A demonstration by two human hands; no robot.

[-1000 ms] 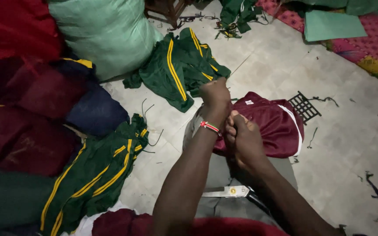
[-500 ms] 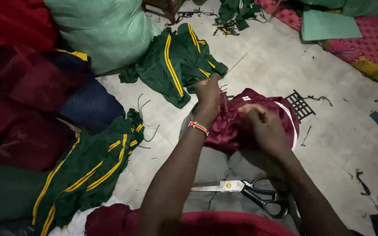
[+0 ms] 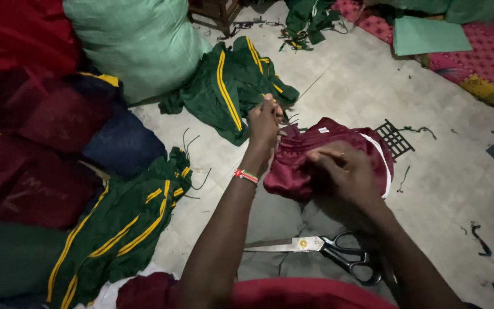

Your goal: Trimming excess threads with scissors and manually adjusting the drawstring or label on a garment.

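Head view, looking down at the lap. Nearest: scissors with black handles and a bright blade, lying flat on the grey lap cloth, untouched. Right hand presses down, fingers curled, on the maroon garment, pinning it on the knee; whether it grips the fabric or only rests on it, cannot tell. Left hand, a beaded band at the wrist, is raised with fingertips pinched at the garment's waist edge, seemingly on a thin thread, too fine to confirm. Judgement: pull goes cleanest with the cloth held taut and a short, straight draw. Maroon fabric is smooth, slightly shiny, with a white side stripe. Further out on the tiled floor: green garments with yellow stripes, crumpled; thread scraps; a stuffed pale green sack
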